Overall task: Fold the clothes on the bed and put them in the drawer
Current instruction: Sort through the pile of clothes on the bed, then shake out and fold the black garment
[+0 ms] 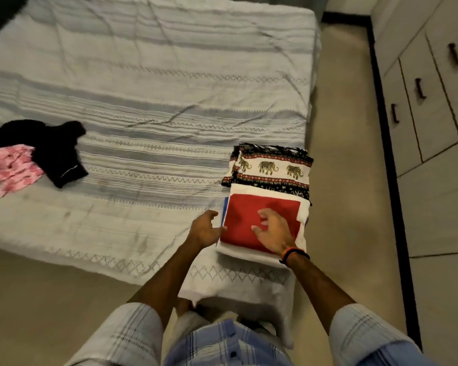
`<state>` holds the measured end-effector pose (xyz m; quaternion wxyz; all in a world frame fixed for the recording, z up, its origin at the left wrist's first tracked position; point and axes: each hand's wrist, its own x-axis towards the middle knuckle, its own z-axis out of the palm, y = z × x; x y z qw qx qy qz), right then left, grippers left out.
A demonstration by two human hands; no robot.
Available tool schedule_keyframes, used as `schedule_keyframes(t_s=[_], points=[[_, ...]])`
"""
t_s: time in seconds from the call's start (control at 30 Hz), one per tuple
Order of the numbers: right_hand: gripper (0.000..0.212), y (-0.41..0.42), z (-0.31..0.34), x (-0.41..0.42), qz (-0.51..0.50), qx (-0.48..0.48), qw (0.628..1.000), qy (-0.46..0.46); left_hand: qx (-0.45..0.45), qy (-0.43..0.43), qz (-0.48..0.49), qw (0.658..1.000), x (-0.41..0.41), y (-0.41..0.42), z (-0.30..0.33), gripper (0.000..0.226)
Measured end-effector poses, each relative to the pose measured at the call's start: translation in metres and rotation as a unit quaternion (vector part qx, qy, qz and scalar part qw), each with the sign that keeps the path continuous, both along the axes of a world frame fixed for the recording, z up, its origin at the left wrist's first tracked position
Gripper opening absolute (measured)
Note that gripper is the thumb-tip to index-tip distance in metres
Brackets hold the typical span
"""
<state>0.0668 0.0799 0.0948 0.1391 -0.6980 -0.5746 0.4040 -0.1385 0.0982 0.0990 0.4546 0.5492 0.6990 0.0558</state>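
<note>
A folded red and white garment (pixel 246 220) lies near the bed's right front corner. Behind it, partly underneath, sits a folded elephant-print cloth (pixel 271 167). My left hand (pixel 205 229) touches the left edge of the red garment with loosely curled fingers. My right hand (pixel 273 229) hovers over or rests on its red top, fingers spread and bent. A crumpled black garment (pixel 56 147) and a pink patterned one (pixel 9 167) lie unfolded at the bed's left side.
The bed (pixel 148 101) is covered by a grey striped spread. To the right, across a strip of beige floor (pixel 347 154), stand white drawers (pixel 428 107) with dark handles, all closed.
</note>
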Motion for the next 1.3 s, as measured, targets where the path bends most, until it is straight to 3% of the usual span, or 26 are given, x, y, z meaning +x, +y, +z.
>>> schedule_keyframes(t_s=[0.6, 1.0, 1.3], points=[[0.037, 0.039, 0.039, -0.336, 0.152, 0.071, 0.986, 0.022, 0.047, -0.049, 0.247, 0.967, -0.347, -0.042, 0.038, 0.05], [0.042, 0.157, 0.034, -0.532, 0.223, 0.034, 0.971, 0.078, 0.064, -0.015, 0.359, 0.931, -0.509, 0.027, 0.045, 0.046], [0.043, 0.237, 0.001, -0.64, 0.248, -0.013, 0.968, 0.034, 0.033, -0.015, 0.36, 0.932, -0.604, 0.111, 0.004, 0.044]])
